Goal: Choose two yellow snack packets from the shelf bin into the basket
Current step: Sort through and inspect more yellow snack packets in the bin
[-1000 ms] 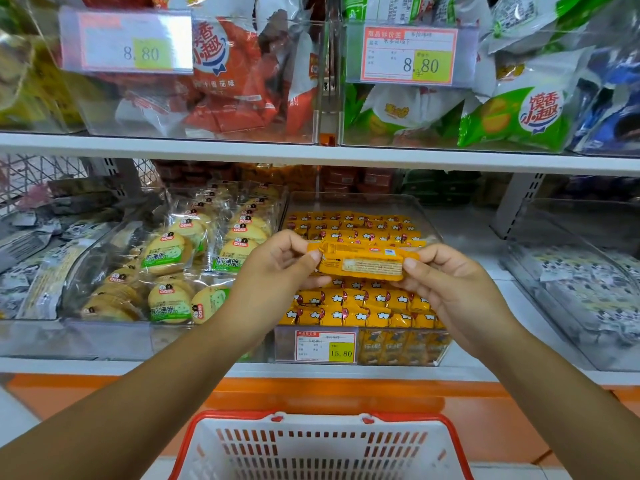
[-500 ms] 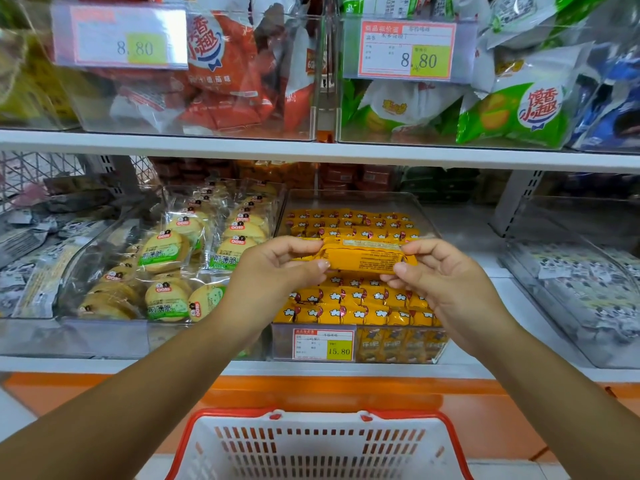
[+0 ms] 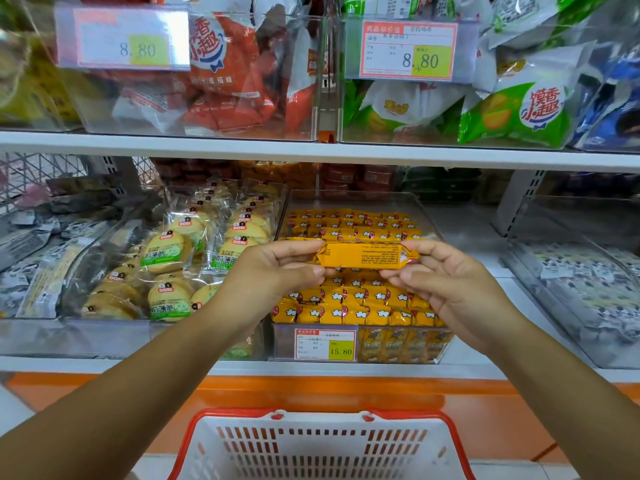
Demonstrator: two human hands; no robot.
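A yellow snack packet [image 3: 363, 255] is held level above the clear shelf bin [image 3: 356, 202], printed back side up. My left hand [image 3: 277, 271] pinches its left end and my right hand [image 3: 440, 275] pinches its right end. The bin below holds several rows of the same yellow packets [image 3: 353, 304], with a 15.80 price tag on its front. A white basket with a red rim [image 3: 322, 445] sits low in the view, straight below my hands.
A clear bin of round yellow cakes in green-labelled wrappers [image 3: 173, 265] stands to the left, and another clear bin with black-and-white packets [image 3: 581, 282] to the right. The upper shelf [image 3: 311, 150] carries bins of red and green snack bags close above my hands.
The packet has turned in my two hands, so its printed back shows more fully. My hands stay in about the same place above the bin.
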